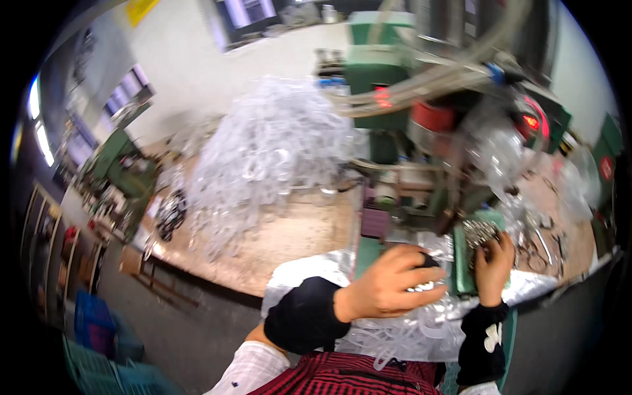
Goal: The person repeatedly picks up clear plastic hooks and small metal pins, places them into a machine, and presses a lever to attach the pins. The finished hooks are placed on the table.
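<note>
Right hand (495, 268), fingers narrowed, rests at small metal parts (478, 232) in a green tray (464, 268); cannot tell if any is pinched. Left hand (387, 283) half-curled nearby, contents unclear. A hasty scoop could spill parts onto the clear plastic pieces (395, 337) below. Red display (530, 122) glows, blurred; no brand or label legible
</note>
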Available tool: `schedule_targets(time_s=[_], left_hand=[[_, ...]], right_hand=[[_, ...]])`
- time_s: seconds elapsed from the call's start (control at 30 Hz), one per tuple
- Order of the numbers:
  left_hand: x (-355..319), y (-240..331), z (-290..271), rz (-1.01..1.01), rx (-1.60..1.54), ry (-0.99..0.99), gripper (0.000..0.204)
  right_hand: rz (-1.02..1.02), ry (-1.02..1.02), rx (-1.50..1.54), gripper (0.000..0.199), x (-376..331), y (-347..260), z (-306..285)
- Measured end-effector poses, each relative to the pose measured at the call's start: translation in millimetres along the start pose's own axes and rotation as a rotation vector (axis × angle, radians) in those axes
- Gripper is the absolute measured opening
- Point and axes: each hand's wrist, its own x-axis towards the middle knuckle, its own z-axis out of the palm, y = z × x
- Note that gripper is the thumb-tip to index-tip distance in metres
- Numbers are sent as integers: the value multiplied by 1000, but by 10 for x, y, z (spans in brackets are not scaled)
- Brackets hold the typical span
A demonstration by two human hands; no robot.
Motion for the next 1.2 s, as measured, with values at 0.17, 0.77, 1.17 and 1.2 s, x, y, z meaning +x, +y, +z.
schedule_targets(time_s=[0.17, 0.77, 1.17, 1.2], left_hand=[[-196, 156, 79, -155, -76, 65, 32], [-920, -2003, -1835, -1098, 1367, -198, 32], [-1128, -1175, -1020, -615, 935, -145, 14], [-1021, -1067, -983, -590, 921, -195, 17]], right_hand=[[3, 22, 70, 11, 65, -140, -69], [213, 30, 469, 14, 47, -270, -182], [161, -10, 593, 14, -221, -565, -644], [117, -59, 643, 14, -99, -704, -650]])
